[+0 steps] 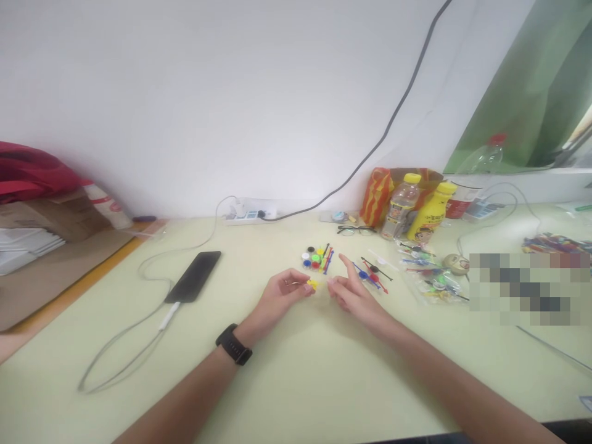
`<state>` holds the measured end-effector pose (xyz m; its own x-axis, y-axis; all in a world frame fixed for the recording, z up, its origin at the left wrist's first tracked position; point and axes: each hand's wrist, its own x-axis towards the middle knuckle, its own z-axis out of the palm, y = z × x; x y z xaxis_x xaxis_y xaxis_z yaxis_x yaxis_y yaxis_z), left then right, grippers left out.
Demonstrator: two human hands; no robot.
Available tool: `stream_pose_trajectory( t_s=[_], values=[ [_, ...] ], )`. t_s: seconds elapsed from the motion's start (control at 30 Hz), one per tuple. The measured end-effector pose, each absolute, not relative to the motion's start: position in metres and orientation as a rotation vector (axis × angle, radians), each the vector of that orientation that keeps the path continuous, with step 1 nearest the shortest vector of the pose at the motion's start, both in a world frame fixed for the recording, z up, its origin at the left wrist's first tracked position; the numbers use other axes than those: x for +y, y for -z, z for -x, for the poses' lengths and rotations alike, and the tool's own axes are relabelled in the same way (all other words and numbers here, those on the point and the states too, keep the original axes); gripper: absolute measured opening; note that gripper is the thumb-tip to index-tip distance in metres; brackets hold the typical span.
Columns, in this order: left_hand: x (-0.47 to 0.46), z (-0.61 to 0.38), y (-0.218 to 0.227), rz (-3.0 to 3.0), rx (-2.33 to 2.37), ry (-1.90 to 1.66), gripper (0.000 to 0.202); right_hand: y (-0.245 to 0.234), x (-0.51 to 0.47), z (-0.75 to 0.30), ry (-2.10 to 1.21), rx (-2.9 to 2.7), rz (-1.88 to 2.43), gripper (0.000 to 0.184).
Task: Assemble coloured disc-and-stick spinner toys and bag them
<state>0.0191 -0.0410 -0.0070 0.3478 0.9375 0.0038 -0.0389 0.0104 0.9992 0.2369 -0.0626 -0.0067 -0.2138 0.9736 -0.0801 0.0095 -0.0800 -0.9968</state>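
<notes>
Near the middle of the table, my left hand [284, 296] pinches a small yellow plastic piece [313, 284] between thumb and fingertips. My right hand [354, 297] hovers just to its right, index finger stretched out and thumb apart from it; I see nothing held there. Beyond both hands lies a cluster of small round pieces, among them a white one [305, 256], a red one [315, 265] and a green one [316, 258]. Several coloured plastic arrows [328, 259] lie close beside them. Right of my right hand are spinners with arrows, one with a blue disc [363, 275].
A black phone [194, 277] on a charging cable lies at left. Glasses [356, 230], a clear bottle [401, 206] and a yellow bottle [431, 213] stand toward the wall. Clear bags of parts [435, 277] lie at right, near a blurred-out patch. A power strip [247, 213] sits behind.
</notes>
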Motion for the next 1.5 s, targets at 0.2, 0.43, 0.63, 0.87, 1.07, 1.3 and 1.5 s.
stream_pose_trajectory(
  t_s=[0.2, 0.43, 0.63, 0.87, 1.07, 1.3, 1.5],
  values=[
    [-0.041, -0.019, 0.008, -1.32, 0.914, -0.959, 0.031, 0.011, -0.062, -0.238, -1.351, -1.336, 1.146, 0.069],
    [-0.042, -0.02, 0.007, -1.342, 0.885, -0.959, 0.028, 0.001, -0.06, -0.243, -1.434, -1.584, 1.008, 0.061],
    [-0.043, -0.021, 0.005, -1.336, 0.858, -0.95, 0.029, 0.001, -0.058, -0.24, -1.334, -1.43, 1.076, 0.044],
    [-0.044, -0.022, 0.001, -1.375, 0.908, -0.967, 0.032, 0.0, -0.058, -0.244, -1.539, -1.409, 1.153, 0.055],
    [-0.044, -0.024, 0.0, -1.368, 0.896, -0.975, 0.031, -0.004, -0.058, -0.247, -1.583, -1.404, 1.016, 0.058],
    [-0.044, -0.024, 0.0, -1.402, 0.901, -0.934, 0.03, -0.005, -0.056, -0.241, -1.498, -1.383, 1.074, 0.043],
    [-0.045, -0.026, 0.001, -1.441, 0.886, -0.891, 0.03, -0.002, -0.058, -0.241, -1.437, -1.511, 1.095, 0.045]
  ],
)
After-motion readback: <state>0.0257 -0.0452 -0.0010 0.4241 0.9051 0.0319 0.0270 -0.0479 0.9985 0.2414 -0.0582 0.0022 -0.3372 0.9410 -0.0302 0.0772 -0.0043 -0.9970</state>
